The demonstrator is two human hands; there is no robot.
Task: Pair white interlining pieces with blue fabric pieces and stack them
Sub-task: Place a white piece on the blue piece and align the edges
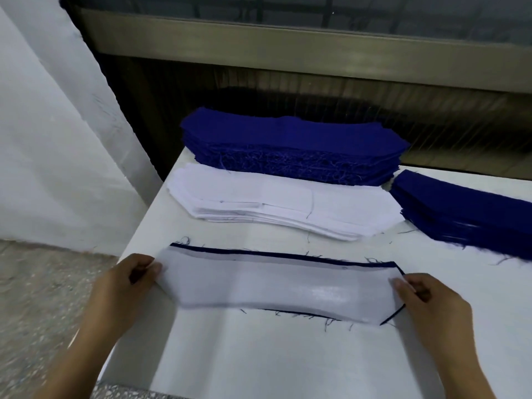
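1. Near the front edge of the table [259, 355], the left grip [129, 280] is closed on the left end of a white interlining [273, 286]. Its thumb lies on top and its fingers curl under the edge.
2. The right grip [431, 300] clamps the right end the same way, with the thumb tip pressed on the white surface and the fingers folded below.
3. The interlining spans the gap between the two grips and lies over a blue piece [259, 252].
4. Of the blue piece only a thin dark strip shows along the far edge, plus a sliver at the right corner and a short line under the near edge. Loose threads stick out around it.
5. The ends of the blue piece are hidden by the white layer and the fingers. I cannot tell whether either grip pinches it too.
6. Just behind the pair lies a white stack [273, 203]. Behind that, at the far edge of the table, sits a taller blue stack [288, 145] with frayed threads down its front.
7. A second blue stack [466, 214] lies to the right of the white stack, cut off by the frame edge.
8. Both forearms run out of the bottom of the view.
9. The left end of the interlining is blurred where it meets the fingers.
10. Left of the table are a speckled floor [43, 283] and a white sheet [43, 139]. Whether the sheet is cloth or wall is hard to make out.
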